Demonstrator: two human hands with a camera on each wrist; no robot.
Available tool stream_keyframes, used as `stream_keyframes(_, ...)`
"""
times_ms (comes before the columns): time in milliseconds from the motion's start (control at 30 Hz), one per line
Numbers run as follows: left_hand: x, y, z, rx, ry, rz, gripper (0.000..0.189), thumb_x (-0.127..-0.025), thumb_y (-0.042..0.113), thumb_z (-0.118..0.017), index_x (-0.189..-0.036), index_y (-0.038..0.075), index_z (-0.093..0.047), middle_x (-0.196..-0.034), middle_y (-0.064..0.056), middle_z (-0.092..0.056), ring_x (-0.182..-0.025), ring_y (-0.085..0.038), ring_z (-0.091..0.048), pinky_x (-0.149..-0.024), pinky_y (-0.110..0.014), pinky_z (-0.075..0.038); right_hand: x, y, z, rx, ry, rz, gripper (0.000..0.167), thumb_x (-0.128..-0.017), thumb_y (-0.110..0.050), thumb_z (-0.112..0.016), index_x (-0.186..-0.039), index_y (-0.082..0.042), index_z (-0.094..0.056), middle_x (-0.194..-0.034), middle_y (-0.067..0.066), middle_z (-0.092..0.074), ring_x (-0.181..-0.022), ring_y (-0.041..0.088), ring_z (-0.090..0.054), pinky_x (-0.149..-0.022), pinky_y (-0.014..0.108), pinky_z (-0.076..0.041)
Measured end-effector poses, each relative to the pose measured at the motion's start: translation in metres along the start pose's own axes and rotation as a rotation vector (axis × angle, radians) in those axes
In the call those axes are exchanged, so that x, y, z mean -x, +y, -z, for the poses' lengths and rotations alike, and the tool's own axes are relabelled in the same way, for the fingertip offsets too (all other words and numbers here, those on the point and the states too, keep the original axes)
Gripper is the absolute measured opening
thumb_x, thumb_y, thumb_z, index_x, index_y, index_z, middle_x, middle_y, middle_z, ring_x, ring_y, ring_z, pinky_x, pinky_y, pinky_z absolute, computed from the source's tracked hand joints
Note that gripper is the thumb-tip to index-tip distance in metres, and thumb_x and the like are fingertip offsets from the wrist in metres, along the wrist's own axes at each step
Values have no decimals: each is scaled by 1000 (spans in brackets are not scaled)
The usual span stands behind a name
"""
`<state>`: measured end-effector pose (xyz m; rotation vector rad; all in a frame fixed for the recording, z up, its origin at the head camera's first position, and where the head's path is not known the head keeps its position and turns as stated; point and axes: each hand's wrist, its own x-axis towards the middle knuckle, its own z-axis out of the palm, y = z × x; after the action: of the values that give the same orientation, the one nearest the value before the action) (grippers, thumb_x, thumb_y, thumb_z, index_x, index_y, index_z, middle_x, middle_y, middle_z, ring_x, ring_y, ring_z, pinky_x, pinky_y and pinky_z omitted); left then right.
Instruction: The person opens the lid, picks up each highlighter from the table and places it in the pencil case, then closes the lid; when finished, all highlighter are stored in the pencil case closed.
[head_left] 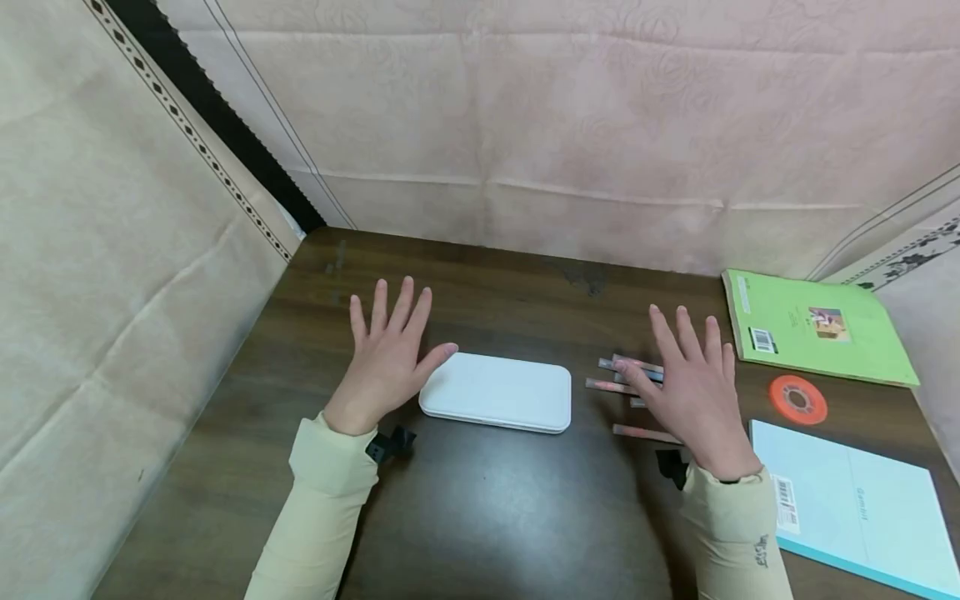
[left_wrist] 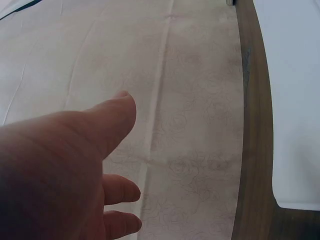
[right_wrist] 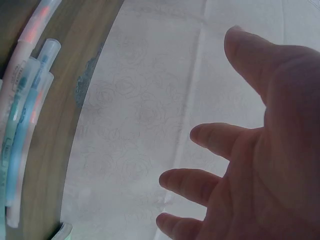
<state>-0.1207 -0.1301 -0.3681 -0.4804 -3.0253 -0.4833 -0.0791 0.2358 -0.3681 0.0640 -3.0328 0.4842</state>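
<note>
Fingers spread and holding nothing, my left hand (head_left: 387,358) hovers at the left end of a flat white case (head_left: 497,392), the thumb near its top corner. In the left wrist view the white case (left_wrist: 297,110) appears at the right edge, apart from the hand (left_wrist: 75,155). My right hand (head_left: 693,392), also spread, is above several slim capped pens (head_left: 611,386) and hides part of them. Pink, blue and green pen barrels (right_wrist: 22,125) show at the left of the right wrist view, away from the right hand (right_wrist: 260,135), which grips nothing.
A green book (head_left: 825,329) lies at the back right of the dark wooden table (head_left: 480,517). In front of it are an orange tape roll (head_left: 798,400) and a light blue notebook (head_left: 862,500). Pale patterned cloth (head_left: 562,125) hangs behind the table and at its sides.
</note>
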Motion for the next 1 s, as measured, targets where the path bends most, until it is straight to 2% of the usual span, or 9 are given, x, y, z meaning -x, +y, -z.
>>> stream_keyframes(300, -2, -3, 1, 38, 37, -14, 85, -95, 57, -52, -156, 5, -24, -164, -19, -10, -151, -42, 8, -113, -65, 13, 0, -1, 0, -2, 1, -3, 90, -93, -61, -54, -159, -16, -14, -159, 28, -20, -146, 54, -1, -109, 74, -5)
stream_keyframes(367, -5, -6, 0, 77, 41, -30, 84, -95, 55, -53, -155, 4, -25, -164, -19, -12, -152, -41, 5, -114, -65, 12, -1, -3, 0, -8, -7, -3, 91, -92, -61, -55, -159, -15, -15, -158, 28, -23, -146, 54, -3, -110, 74, -5)
stream_keyframes(433, -7, -10, -1, 164, 31, -51, 82, -95, 51, -56, -155, 4, -26, -163, -18, -17, -152, -40, 1, -115, -64, 8, -2, -5, -2, -16, -15, 19, 92, -91, -61, -58, -158, -14, -17, -157, 28, -27, -146, 54, -5, -111, 73, -5)
stream_keyframes(567, -7, -24, -4, 391, -48, -55, 79, -93, 41, -65, -155, 9, -28, -160, -15, -27, -150, -38, -13, -116, -65, -7, -4, -13, -10, -37, -51, 121, 95, -87, -62, -62, -156, -9, -24, -156, 25, -32, -147, 51, -7, -113, 69, -8)
stream_keyframes(667, -2, -37, -7, 494, -116, -18, 80, -88, 40, -72, -152, 13, -33, -154, -12, -36, -144, -36, -25, -111, -66, -22, -4, -18, -16, -31, -83, 186, 95, -85, -61, -66, -153, -5, -30, -154, 24, -36, -149, 48, -8, -115, 66, -9)
stream_keyframes(800, 8, -54, -14, 531, -183, 22, 84, -81, 43, -79, -148, 16, -38, -146, -7, -42, -136, -31, -32, -104, -64, -33, -5, -22, -23, 1, -120, 212, 99, -80, -60, -72, -150, 0, -35, -150, 24, -42, -148, 47, -11, -115, 65, -11)
stream_keyframes(1000, 18, -71, -34, 485, -284, 42, 94, -75, 50, -82, -150, 16, -37, -145, -8, -39, -130, -30, -32, -101, -61, -35, -5, -26, -32, 28, -173, 227, 103, -74, -62, -76, -145, 4, -41, -146, 23, -47, -147, 48, -15, -116, 64, -12)
